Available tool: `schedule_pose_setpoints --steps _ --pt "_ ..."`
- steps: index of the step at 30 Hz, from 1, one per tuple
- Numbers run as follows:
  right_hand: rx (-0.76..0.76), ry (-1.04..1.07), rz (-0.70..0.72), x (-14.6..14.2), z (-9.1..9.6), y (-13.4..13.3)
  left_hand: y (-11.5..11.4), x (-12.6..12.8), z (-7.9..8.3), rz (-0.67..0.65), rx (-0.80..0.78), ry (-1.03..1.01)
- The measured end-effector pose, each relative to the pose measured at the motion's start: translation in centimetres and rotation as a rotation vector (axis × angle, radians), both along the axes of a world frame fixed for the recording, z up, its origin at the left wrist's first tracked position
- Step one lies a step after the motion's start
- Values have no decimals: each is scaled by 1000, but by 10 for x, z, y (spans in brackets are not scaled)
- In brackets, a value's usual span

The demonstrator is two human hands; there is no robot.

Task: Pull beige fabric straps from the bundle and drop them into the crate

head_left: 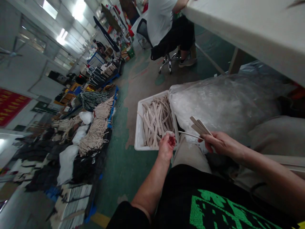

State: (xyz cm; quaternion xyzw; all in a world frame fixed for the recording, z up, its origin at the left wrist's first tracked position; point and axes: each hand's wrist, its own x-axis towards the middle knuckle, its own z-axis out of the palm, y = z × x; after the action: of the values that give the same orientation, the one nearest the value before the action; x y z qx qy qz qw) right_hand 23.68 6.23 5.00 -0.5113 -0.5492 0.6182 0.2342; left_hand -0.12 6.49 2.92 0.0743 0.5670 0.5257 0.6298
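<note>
My left hand [166, 146] is closed, fingers curled, above the right edge of a white tray [136, 133]. A small pale piece of material [169, 133] shows at its fingertips; its exact kind is unclear. Inside the tray lies a heap of beige fabric straps [154, 121]. To the right, my right hand [218, 143] grips several flat beige strips [200, 125], fanned out and pointing up and left. A thin pale rod [190, 135] runs from that hand toward the left one; whether it reaches the left fingers cannot be seen.
A big clear plastic bag [214, 101] fills the space beside the tray, under a white table [245, 25]. Ahead, a person [162, 22] sits on a wheeled chair [169, 62]. Pallets with bundled beige cords [92, 136] and sacks line the left floor.
</note>
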Motion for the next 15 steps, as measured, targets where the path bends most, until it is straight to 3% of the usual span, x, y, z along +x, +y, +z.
schedule_pose_setpoints --steps 7,15 --pt "135 -97 -16 -2 -5 2 -10 5 -11 -30 23 -29" --pt "232 -265 45 -2 -4 5 -14 7 -12 -92 36 25"
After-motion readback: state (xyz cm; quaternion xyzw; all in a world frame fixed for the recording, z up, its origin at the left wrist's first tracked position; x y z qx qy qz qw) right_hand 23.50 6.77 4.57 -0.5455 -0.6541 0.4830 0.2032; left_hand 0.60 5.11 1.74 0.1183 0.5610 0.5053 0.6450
